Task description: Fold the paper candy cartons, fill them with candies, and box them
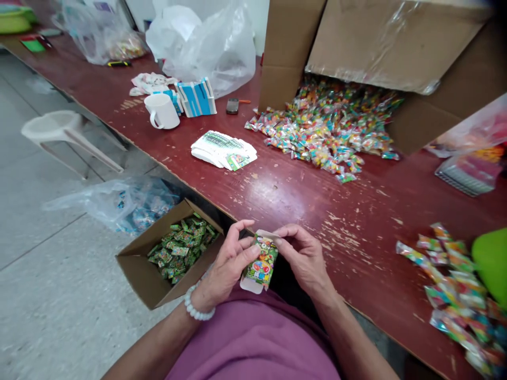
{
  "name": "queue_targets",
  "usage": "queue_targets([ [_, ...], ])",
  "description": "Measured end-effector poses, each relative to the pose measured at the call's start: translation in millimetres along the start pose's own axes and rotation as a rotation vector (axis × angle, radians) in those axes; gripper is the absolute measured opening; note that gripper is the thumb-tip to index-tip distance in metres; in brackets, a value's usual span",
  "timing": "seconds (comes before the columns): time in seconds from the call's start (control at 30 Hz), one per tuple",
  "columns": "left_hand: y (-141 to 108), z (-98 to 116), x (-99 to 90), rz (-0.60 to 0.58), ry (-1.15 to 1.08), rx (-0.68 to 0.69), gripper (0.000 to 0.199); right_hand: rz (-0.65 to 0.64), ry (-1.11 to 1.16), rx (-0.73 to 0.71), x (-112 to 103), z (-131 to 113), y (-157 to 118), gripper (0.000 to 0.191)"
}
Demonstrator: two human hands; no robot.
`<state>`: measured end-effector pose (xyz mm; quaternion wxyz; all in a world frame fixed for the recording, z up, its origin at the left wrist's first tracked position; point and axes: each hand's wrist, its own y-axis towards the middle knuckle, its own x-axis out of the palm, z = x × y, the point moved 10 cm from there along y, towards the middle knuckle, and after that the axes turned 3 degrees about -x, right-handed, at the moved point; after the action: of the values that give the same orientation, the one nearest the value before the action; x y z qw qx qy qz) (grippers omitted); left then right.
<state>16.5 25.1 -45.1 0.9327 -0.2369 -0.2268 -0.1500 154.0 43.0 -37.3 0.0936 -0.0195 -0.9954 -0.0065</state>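
A small green printed candy box (260, 264) is between my hands at the table's front edge, its white end flaps standing out at top and bottom. My left hand (232, 258) grips its left side, thumb across the printed face. At its upper right corner, my right hand (303, 256) pinches the top flap between thumb and fingers. Whether anything lies inside the box cannot be seen. Beyond my hands, a stack of flat unfolded boxes (222, 148) lies fanned on the red table (285, 206).
Wrapped candies (317, 132) spill from a large tipped carton (396, 42). More candy packets (459, 285) lie by a green bowl (493, 264) at right. An open carton (137, 274) of small green boxes stands lower left. A white mug (164, 111) and plastic bags (214, 47) sit behind.
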Motion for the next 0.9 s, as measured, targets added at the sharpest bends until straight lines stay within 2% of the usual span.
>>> queue_targets([
  [0.1,1,-16,9.8,-0.053,-0.080,-0.167,0.038,-0.029,-0.099,-0.074,2,-8,-3,0.006],
  [0.2,2,-30,11.7,-0.050,-0.092,-0.277,0.042,-0.181,-0.169,-0.107,15,-16,-6,0.010],
  [0.3,4,-30,0.9,0.043,0.016,-0.241,0.054,-0.253,-0.181,-0.127,22,-25,-4,0.017],
  [0.37,5,-21,-5.0,0.087,0.151,-0.174,0.059,-0.259,-0.138,-0.054,24,-21,0,0.022],
  [0.47,5,-6,-6.6,0.093,0.348,-0.066,0.064,-0.311,-0.125,0.060,31,-10,4,0.020],
  [0.53,5,0,-5.2,0.068,0.420,-0.027,0.065,-0.335,-0.147,0.061,35,-9,6,0.022],
  [0.63,7,-4,-5.9,0.031,0.402,-0.064,0.069,-0.331,-0.079,0.076,36,-11,8,0.019],
  [0.73,10,-12,-8.9,0.024,0.344,-0.121,0.073,-0.325,0.024,0.164,36,-6,6,0.021],
  [0.9,14,-13,-11.5,0.034,0.337,-0.104,0.068,-0.260,0.017,0.168,33,1,4,0.019],
])
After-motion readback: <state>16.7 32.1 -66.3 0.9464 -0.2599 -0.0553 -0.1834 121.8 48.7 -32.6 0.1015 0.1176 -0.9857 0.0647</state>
